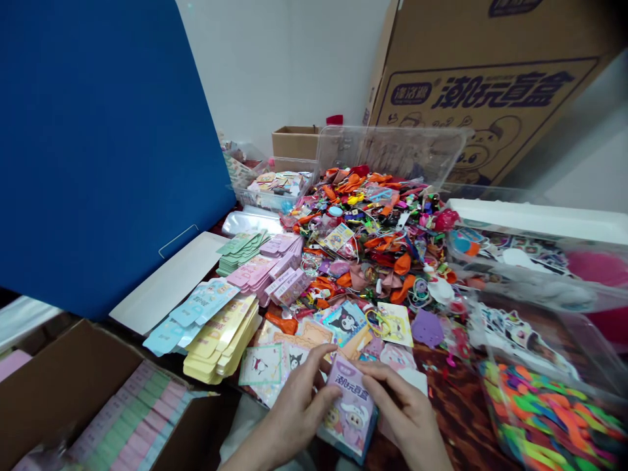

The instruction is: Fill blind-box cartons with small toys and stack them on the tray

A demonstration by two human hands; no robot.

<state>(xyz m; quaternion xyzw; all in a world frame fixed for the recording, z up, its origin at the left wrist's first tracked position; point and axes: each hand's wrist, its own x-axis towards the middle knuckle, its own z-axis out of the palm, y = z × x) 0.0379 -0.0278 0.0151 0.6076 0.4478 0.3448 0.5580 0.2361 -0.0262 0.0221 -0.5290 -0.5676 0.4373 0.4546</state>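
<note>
A small purple cardboard blind box with Chinese lettering and cartoon characters is upheld near the bottom centre. My left hand grips its left side, thumb lying on the front face. From the right, my right hand closes on the upper edge and side; some of its fingers are hidden. Just beyond the hands lie flat picture cards, among them a blue card with a black-and-white character and a green-edged card. A purple flat piece rests to their right.
A large heap of small toys and balloons covers the table's middle. Flat folded boxes in yellow, blue and pink stand left. A carton of packed boxes sits lower left; a clear bin of colourful pieces lower right.
</note>
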